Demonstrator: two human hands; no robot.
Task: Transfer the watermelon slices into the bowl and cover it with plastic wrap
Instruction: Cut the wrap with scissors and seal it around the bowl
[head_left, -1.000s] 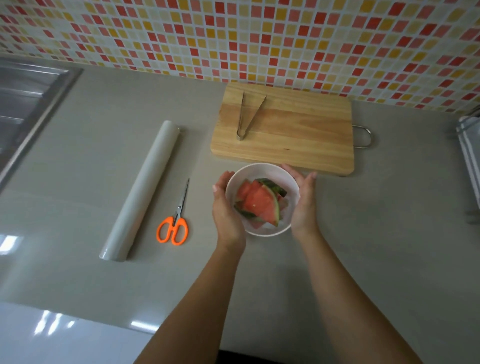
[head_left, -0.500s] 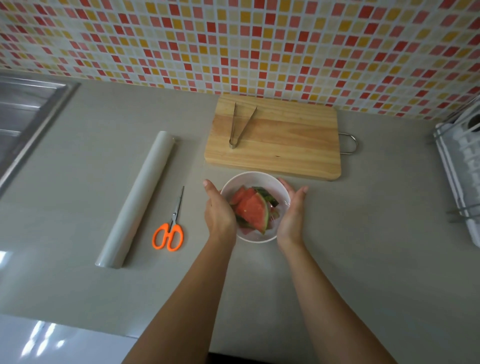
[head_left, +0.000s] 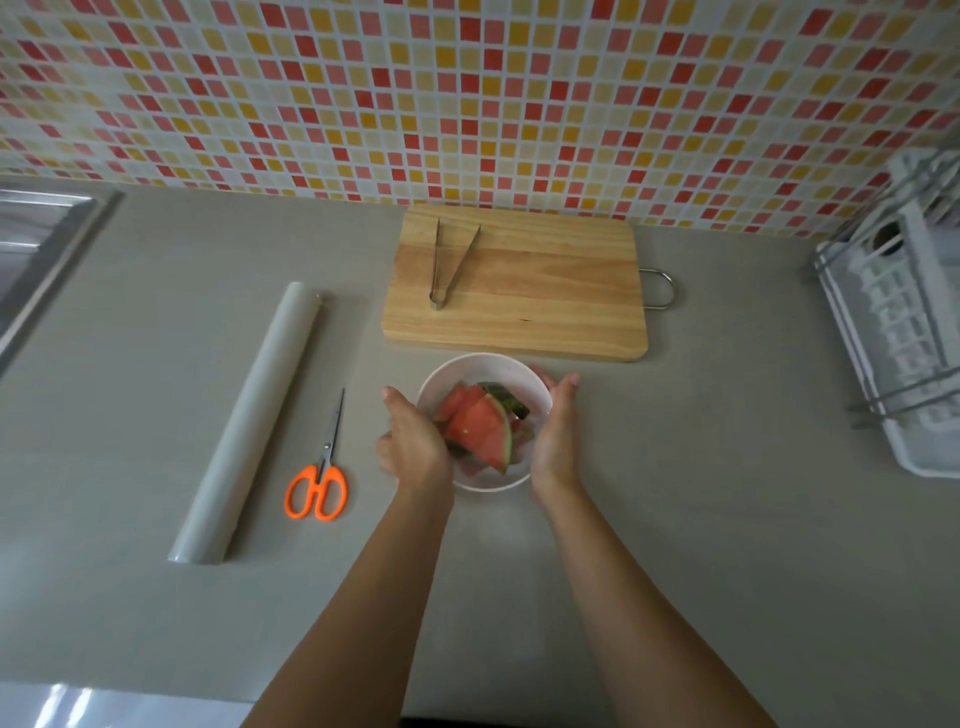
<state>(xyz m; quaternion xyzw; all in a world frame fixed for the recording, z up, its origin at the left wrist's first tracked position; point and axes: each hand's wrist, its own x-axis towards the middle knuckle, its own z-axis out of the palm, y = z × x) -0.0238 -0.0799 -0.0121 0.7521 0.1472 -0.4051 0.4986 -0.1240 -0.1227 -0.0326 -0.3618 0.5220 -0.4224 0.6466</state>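
Down in size, across the grey countertop (head_left: 727, 467). Far right, one white dish rack (head_left: 893, 332); far left, one steel sink (head_left: 31, 244). At the back, against the tiles, one wooden cutting board (head_left: 545, 291).

Left of centre, one roll of plastic wrap (head_left: 249, 421): flat on the counter, long axis slanting from near-left to far-right, well apart from the bowl and off to its left. Nearer the left hand than the right, so probably a left-hand reach, across the scissors in between.

Just in front of the board, one white bowl (head_left: 483, 358), upright on the counter. Against its left side, the left hand (head_left: 415, 441): fingers nearly straight, laid flat over rim and wall, pinching nothing. Against its right side, the right hand (head_left: 558, 431): likewise spread, palm to the wall, gripping nothing else.

Inside the bowl, watermelon slices (head_left: 480, 428): at least three wedges, piled and overlapping, no exact count possible. Film over the rim already or not: impossible to tell; some sheen at the right side, nothing certain.

Between roll and bowl, one pair of orange-handled scissors (head_left: 318, 478), blades closed and pointing away. On the board's left part, one pair of metal tongs (head_left: 449, 265), arms splayed toward the wall.

Transfer apparently done; covering next or under way.
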